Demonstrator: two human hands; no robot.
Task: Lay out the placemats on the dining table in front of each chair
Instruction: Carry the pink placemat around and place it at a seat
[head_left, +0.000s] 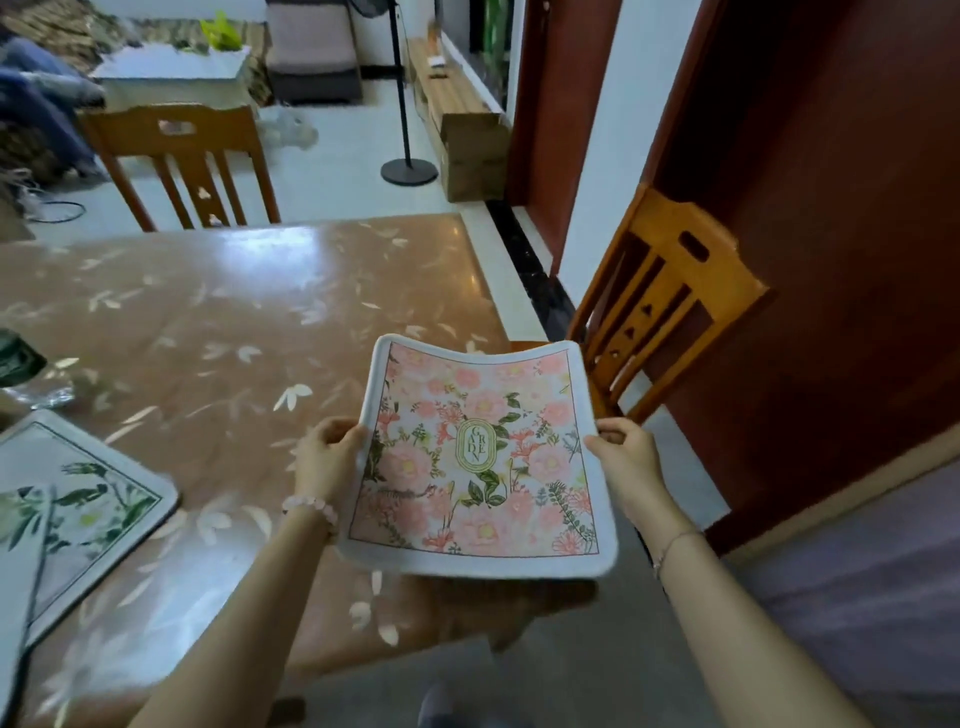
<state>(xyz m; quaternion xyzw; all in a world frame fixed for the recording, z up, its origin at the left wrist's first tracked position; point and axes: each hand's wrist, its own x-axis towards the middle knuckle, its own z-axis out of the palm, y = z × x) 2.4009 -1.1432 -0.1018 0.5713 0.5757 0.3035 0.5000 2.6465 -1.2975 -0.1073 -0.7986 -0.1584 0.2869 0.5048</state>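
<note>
Brown leaf-print dining table (218, 322) | left hand (327, 457) and right hand (631, 462) grasp pink floral placemat (478, 462) by its side edges, above the table corner | green placemat (78, 509) lies flat at left

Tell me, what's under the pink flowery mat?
The pink placemat is held in the air by the left hand and right hand. Below shows the table corner and floor; what's directly beneath is hidden.

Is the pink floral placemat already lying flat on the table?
No, the pink floral placemat is held up in the air, sagging between the left hand and the right hand over the table's corner.
</note>
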